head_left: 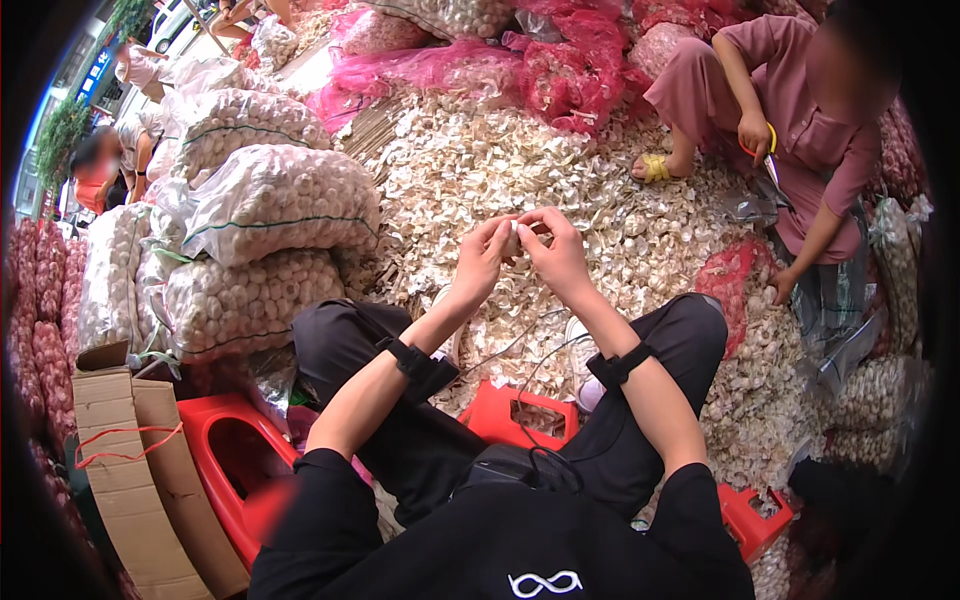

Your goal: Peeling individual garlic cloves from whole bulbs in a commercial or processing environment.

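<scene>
Above the heap of garlic peel, my left hand [482,256] and my right hand [555,252] meet with fingertips pinched together. Between them is a small whitish garlic bulb [515,236], mostly covered by the fingers. A dark band with a small module sits on each of my wrists. Loose papery garlic peel [450,165] lies in a thick layer under and beyond both hands.
Full net sacks of garlic [285,200] are stacked at left, beside a cardboard box [125,480] and a red plastic stool [215,450]. Pink netting [570,75] lies at the back. At right, a seated person [790,130] holds yellow-handled scissors [770,160].
</scene>
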`<act>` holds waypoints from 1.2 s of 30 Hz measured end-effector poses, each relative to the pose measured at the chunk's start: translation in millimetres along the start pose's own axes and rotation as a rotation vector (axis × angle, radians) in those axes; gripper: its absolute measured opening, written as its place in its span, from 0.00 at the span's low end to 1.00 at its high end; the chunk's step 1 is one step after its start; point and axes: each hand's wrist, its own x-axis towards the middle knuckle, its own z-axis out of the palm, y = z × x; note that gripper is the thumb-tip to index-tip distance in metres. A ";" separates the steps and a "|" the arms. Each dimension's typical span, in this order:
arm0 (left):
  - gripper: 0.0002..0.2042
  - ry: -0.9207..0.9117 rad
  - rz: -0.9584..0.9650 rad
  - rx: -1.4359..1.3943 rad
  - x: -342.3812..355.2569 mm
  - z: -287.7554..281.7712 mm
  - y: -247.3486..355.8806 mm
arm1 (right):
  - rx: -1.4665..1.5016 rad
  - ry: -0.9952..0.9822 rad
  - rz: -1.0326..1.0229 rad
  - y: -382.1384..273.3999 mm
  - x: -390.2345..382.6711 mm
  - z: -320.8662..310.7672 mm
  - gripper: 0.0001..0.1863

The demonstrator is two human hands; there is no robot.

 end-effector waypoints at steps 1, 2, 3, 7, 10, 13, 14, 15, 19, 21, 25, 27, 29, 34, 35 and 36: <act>0.16 0.005 0.004 0.001 -0.5 -2.0 -1.0 | -0.034 -0.029 0.001 -1.1 -0.1 -1.3 0.05; 0.16 -0.014 -0.059 -0.039 -0.8 -4.4 -2.7 | -0.068 -0.058 0.002 -2.7 -0.2 -1.9 0.05; 0.17 -0.033 -0.122 -0.079 -1.5 -6.7 -3.9 | -0.054 -0.027 -0.013 -4.6 -0.4 -1.7 0.05; 0.17 -0.003 -0.199 -0.130 -5.1 -6.1 -4.2 | -0.106 -0.066 -0.027 -4.6 -1.2 -2.5 0.06; 0.17 -0.007 -0.183 -0.159 -6.4 -6.3 -5.9 | -0.129 -0.075 -0.042 -3.2 -3.1 -2.4 0.06; 0.17 -0.023 -0.163 -0.141 -5.0 -8.3 -8.4 | -0.156 -0.087 -0.085 -2.4 -3.1 -2.5 0.06; 0.17 -0.025 -0.164 -0.143 -4.6 -7.5 -7.4 | -0.173 -0.090 -0.105 -2.0 -2.9 -3.5 0.06; 0.17 -0.028 -0.174 -0.144 -4.3 -6.7 -6.8 | -0.176 -0.088 -0.103 -0.4 -2.1 -4.1 0.06; 0.18 0.038 -0.260 -0.165 -1.9 -6.5 -3.0 | -0.117 -0.158 -0.126 -2.8 -2.2 -2.7 0.07; 0.18 0.037 -0.283 -0.243 -1.7 -9.8 1.3 | -0.090 -0.157 -0.168 -1.0 -0.2 -0.9 0.06; 0.18 0.072 -0.340 -0.372 3.3 -13.3 -0.6 | -0.054 -0.144 -0.016 -4.4 3.8 -5.0 0.05; 0.18 0.075 -0.355 -0.398 3.3 -11.2 2.6 | -0.004 -0.128 0.034 1.6 2.7 -5.8 0.05; 0.18 0.048 -0.367 -0.467 3.1 -11.3 2.0 | 0.024 -0.073 -0.010 5.8 3.1 -3.6 0.06; 0.18 0.038 -0.360 -0.518 1.9 -15.2 2.1 | -0.164 -0.073 -0.188 -20.0 1.3 -6.3 0.08; 0.18 0.056 -0.370 -0.521 1.0 -13.7 4.7 | -0.230 -0.106 -0.265 -21.5 0.7 -7.6 0.09; 0.18 0.056 -0.371 -0.520 1.2 -13.9 3.2 | -0.230 -0.106 -0.264 -20.9 0.2 -7.4 0.09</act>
